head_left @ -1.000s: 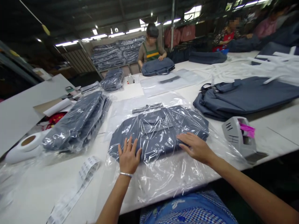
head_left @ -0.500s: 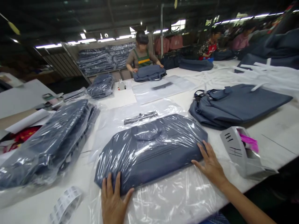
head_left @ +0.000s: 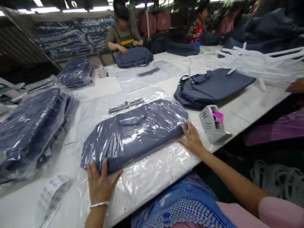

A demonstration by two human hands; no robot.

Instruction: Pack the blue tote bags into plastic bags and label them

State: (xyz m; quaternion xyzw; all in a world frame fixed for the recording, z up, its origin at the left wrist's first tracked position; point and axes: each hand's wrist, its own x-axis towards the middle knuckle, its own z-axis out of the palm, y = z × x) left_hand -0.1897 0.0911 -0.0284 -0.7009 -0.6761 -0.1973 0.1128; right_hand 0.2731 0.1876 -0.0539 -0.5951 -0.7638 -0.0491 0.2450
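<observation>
A blue-grey bag (head_left: 135, 133) lies flat inside a clear plastic bag (head_left: 152, 171) on the white table. My left hand (head_left: 101, 182), a bracelet at its wrist, rests with fingers spread on the bag's near left corner. At its right end, my right hand (head_left: 192, 139) touches the edge through the plastic, fingers apart. A dark strap (head_left: 125, 105) lies just beyond the bag, on or under clear plastic; which one I cannot tell.
Wrapped bags (head_left: 30, 126) lie at left, near a label strip (head_left: 52, 196). A tape dispenser (head_left: 212, 125), an unwrapped bag (head_left: 216, 85) and white strips (head_left: 256, 63) are at right. Across the table, a person (head_left: 123, 34) touches another bag (head_left: 134, 57).
The view has tipped down and shifted, showing more of my lap. Both my hands remain on the wrapped bag. The person opposite has lifted one hand off their bag.
</observation>
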